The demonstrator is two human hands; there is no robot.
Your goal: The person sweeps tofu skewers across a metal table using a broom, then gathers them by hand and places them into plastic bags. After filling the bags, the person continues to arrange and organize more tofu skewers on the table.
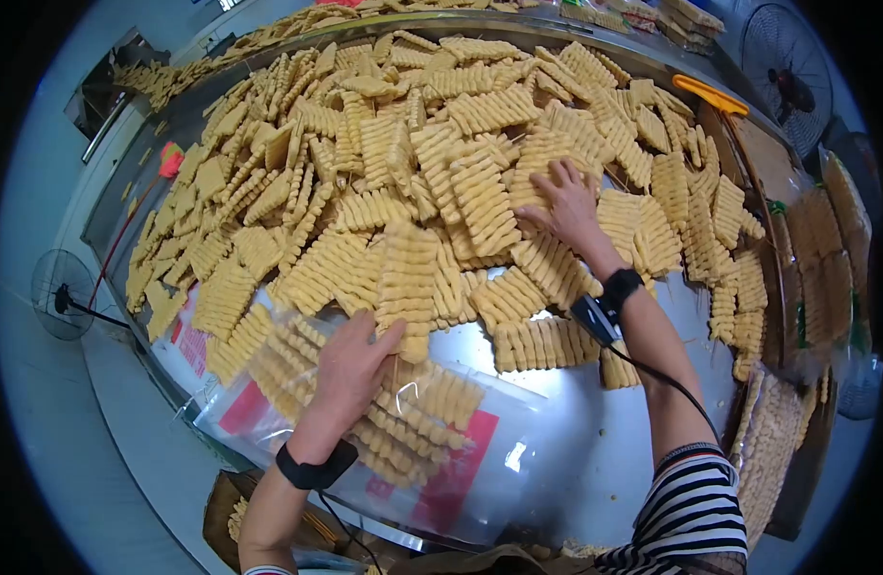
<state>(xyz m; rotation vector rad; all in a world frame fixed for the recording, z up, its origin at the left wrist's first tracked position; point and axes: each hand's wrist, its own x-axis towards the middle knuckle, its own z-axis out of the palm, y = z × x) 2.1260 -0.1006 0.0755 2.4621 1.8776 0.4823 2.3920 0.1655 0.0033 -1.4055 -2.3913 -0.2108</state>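
Ridged yellow slabs lie heaped across a metal table. My left hand grips the lower end of one slab, which stands out over the heap's near edge. Beneath that hand and wrist lies a clear plastic bag with pink print, holding several slabs in rows. My right hand reaches into the heap, fingers spread and bent over another slab. Whether it grips that slab cannot be made out. Both wrists wear black bands with cables.
An orange-handled tool lies at the back right. Packed bags stand beyond the right edge. Fans are at the right and left sides. An open box sits below the table's near left edge.
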